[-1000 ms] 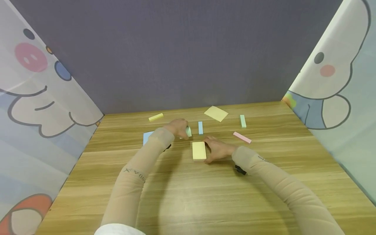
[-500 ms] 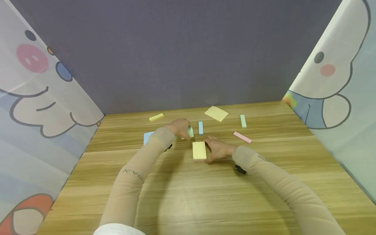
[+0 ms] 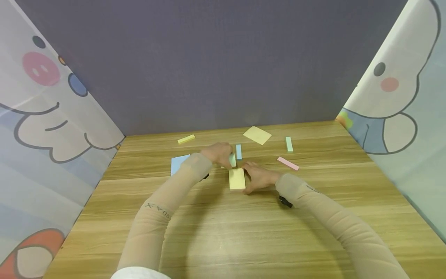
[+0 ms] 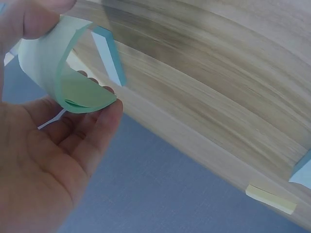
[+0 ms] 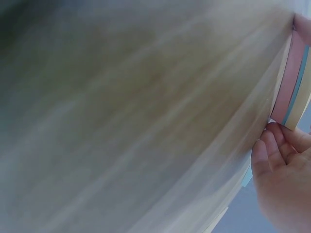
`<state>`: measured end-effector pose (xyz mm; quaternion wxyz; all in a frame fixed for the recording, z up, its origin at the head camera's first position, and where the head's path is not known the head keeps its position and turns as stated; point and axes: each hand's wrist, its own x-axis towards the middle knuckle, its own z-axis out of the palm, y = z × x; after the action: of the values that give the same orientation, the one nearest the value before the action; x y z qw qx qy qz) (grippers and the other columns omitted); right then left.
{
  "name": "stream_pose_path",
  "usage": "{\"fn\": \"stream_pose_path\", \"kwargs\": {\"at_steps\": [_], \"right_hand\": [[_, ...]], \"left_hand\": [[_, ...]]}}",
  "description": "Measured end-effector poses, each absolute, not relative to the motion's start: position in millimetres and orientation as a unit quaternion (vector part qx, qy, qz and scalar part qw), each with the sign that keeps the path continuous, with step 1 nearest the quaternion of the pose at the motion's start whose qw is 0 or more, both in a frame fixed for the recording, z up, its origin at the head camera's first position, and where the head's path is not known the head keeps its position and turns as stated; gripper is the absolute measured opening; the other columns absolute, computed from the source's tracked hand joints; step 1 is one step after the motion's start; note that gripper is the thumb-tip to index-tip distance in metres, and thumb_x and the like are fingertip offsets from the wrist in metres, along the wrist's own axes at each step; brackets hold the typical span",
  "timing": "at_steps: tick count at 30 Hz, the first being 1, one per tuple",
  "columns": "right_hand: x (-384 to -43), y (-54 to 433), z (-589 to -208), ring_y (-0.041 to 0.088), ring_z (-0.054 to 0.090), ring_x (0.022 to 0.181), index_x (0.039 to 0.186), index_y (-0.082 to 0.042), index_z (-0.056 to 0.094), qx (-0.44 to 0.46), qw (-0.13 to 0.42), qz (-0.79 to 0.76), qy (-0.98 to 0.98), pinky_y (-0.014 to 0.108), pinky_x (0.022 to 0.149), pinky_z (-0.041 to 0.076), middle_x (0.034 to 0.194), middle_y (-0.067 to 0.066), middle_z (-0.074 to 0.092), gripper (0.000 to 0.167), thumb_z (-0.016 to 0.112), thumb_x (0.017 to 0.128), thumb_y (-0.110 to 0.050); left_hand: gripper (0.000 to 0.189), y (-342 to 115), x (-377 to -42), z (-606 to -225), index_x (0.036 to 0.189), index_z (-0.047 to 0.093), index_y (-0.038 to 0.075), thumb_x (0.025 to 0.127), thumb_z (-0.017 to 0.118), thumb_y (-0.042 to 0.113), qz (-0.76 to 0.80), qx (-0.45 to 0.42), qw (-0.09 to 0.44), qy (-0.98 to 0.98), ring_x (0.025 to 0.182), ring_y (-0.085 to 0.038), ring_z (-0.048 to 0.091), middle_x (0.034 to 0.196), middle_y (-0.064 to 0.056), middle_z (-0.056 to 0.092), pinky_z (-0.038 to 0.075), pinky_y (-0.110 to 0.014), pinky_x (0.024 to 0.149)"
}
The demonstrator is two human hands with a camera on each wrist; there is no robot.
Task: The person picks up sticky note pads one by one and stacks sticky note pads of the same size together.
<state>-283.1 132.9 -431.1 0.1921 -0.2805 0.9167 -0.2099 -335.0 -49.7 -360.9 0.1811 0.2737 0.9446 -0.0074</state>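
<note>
My left hand (image 3: 217, 153) grips a pale green sticky-note pad (image 3: 232, 159). In the left wrist view the pad (image 4: 41, 60) is bent into a curve between thumb and fingers. Just in front of it lies a stack of sticky-note pads with a yellow top (image 3: 237, 178). Pink, blue and yellow layers of this stack (image 5: 294, 80) show in the right wrist view. My right hand (image 3: 258, 178) holds the stack by its right side, with thumb and fingers at its near and far ends. Close behind the hands lies a narrow blue pad (image 3: 238, 152).
A blue square pad (image 3: 179, 164) lies left, partly behind the left forearm. Around the back are a narrow yellow pad (image 3: 186, 139), a yellow square (image 3: 257, 135), a narrow green pad (image 3: 289, 144) and a narrow pink pad (image 3: 288, 163). A dark panel (image 3: 223, 69) closes off the wooden table's far edge.
My left hand has carried the green pad rightward, nearer to the stack. More of the blue square now shows beside the forearm. The right hand and the stack have stayed in place.
</note>
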Motion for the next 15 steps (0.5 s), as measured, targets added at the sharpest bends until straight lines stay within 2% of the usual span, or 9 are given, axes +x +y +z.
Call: {"fn": "stream_pose_path", "kwargs": {"at_steps": [10, 15], "right_hand": [[-282.5, 133.0, -431.7, 0.031, 0.028, 0.132, 0.136, 0.0, 0.033, -0.281, 0.194, -0.217, 0.914, 0.046, 0.107, 0.031, 0.14, 0.014, 0.033, 0.094, 0.078, 0.066, -0.042], [-283.3, 134.0, -432.2, 0.035, 0.02, 0.136, 0.138, 0.001, 0.03, -0.281, 0.198, -0.227, 0.911, 0.049, 0.108, 0.027, 0.145, 0.018, 0.026, 0.095, 0.078, 0.067, -0.041]], "left_hand": [[0.034, -48.6, -330.5, -362.9, 0.098, 0.061, 0.011, 0.071, 0.07, 0.03, -0.007, 0.281, 0.187, 0.941, 0.074, -0.013, 0.054, 0.091, 0.002, 0.056, 0.047, -0.023, 0.059], [0.032, -46.4, -327.9, -357.9, 0.096, 0.062, 0.012, 0.07, 0.07, 0.029, -0.013, 0.293, 0.171, 0.941, 0.074, -0.013, 0.054, 0.09, 0.002, 0.056, 0.047, -0.022, 0.059]]}}
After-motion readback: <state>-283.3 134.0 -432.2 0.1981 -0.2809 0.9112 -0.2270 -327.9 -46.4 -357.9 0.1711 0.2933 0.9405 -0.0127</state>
